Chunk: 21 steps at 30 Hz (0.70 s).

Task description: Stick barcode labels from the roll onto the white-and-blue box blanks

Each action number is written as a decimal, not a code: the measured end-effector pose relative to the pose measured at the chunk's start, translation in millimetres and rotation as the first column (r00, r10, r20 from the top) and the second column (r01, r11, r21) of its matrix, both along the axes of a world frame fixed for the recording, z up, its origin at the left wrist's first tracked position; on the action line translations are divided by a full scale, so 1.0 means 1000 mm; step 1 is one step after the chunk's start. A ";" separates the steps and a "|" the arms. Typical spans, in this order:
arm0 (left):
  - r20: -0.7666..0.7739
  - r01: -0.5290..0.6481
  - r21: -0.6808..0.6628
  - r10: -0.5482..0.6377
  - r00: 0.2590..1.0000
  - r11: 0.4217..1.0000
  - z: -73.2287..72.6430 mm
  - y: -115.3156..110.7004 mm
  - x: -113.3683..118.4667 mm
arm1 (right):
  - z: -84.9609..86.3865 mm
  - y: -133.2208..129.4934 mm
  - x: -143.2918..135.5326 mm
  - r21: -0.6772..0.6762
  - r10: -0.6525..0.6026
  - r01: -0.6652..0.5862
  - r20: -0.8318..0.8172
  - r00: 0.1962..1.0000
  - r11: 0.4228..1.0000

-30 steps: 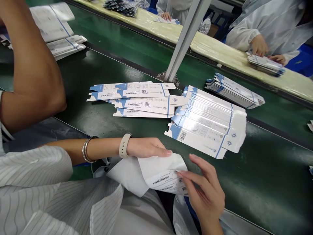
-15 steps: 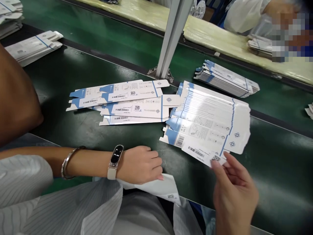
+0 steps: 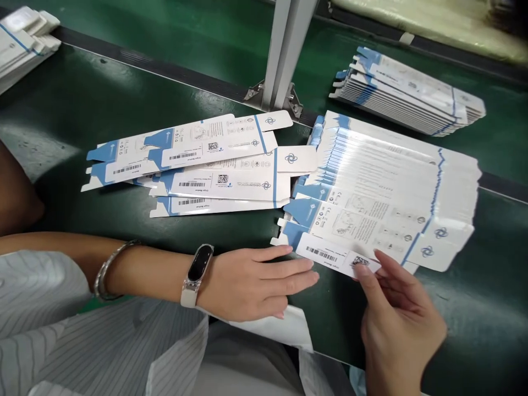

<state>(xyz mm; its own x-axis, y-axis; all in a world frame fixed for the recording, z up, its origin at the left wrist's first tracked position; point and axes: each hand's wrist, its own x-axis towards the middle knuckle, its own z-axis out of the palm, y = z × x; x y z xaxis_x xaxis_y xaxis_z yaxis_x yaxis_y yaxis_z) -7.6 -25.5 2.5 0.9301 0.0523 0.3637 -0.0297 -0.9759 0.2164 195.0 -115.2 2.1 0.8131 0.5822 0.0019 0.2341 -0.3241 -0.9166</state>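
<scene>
Between the thumb and forefinger of my right hand (image 3: 400, 313) is the right end of a white label (image 3: 325, 254) with a barcode. The label lies over the lower edge of the front carton in a fanned row of flat white-and-blue cartons (image 3: 383, 170). My left hand (image 3: 256, 280) is palm down with fingers stretched toward the label's left end. Under its wrist side, a white sheet (image 3: 284, 324) sticks out at the table's near edge. Several labelled flat cartons (image 3: 223, 179) lie overlapping to the left of the row.
A metal post (image 3: 284, 60) stands behind the cartons on a dark rail. Beyond the rail at the right lies a stack of folded cartons (image 3: 408, 91). Another carton stack (image 3: 25, 47) is at the far left. The green table (image 3: 82, 104) runs beneath.
My left hand has opened its curled fingers and reached right toward the label. My right hand still holds the label, now lined up closer along the front carton. The view has shifted nearer the cartons.
</scene>
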 end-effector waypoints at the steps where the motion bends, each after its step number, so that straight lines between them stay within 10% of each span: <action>1: -0.020 -0.003 -0.020 0.002 1.000 1.000 0.000 0.000 0.000 | 0.000 0.001 -0.001 -0.009 -0.001 0.001 0.015 1.000 1.000; 21: -0.123 -0.093 -0.159 0.073 0.990 0.983 -0.003 0.001 0.003 | 0.002 0.005 -0.003 -0.089 0.010 -0.003 0.081 0.997 0.996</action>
